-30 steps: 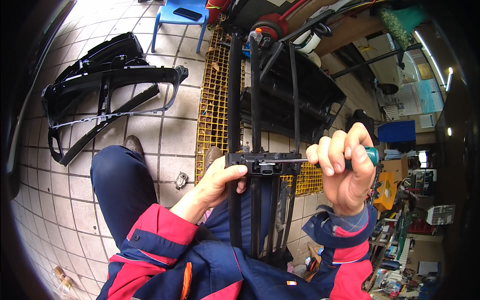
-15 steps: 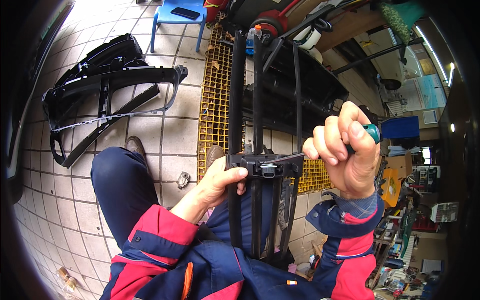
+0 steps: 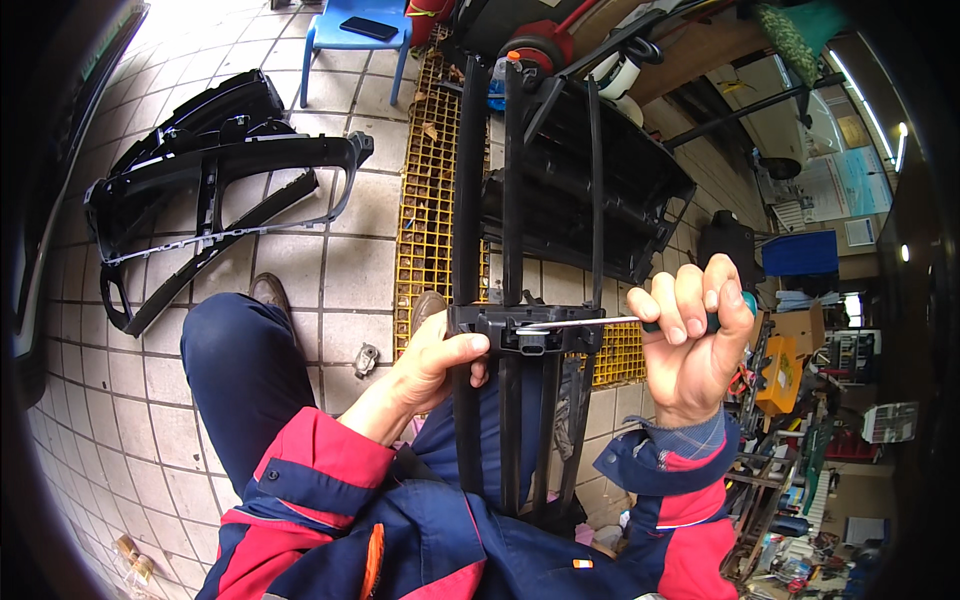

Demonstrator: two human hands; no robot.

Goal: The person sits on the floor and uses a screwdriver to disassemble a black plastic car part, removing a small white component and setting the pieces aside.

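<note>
A long black plastic car grille (image 3: 512, 220) with several slats stands between my legs, reaching away from me. My left hand (image 3: 437, 362) is closed on its left edge, the thumb lying over the end of the black crosspiece (image 3: 488, 320). In my right hand (image 3: 693, 345) is a screwdriver (image 3: 585, 323), fingers wrapped round its green handle. The metal shaft runs nearly level to the left, and its tip meets the middle of the crosspiece beside a small socket-like part (image 3: 533, 343). Whether the tip is wedged under something I cannot tell.
Black plastic car trim (image 3: 210, 190) lies on the tiled floor at left. Yellow floor grating (image 3: 420, 210) runs beneath the grille, and a large black panel (image 3: 580, 180) lies beyond. A blue chair (image 3: 330, 30) holds a phone (image 3: 368, 28). Tools clutter the right side.
My right hand has dropped lower and tipped the screwdriver, so its shaft now lies flatter. The grille has shifted very slightly left, with my left hand still holding it.
</note>
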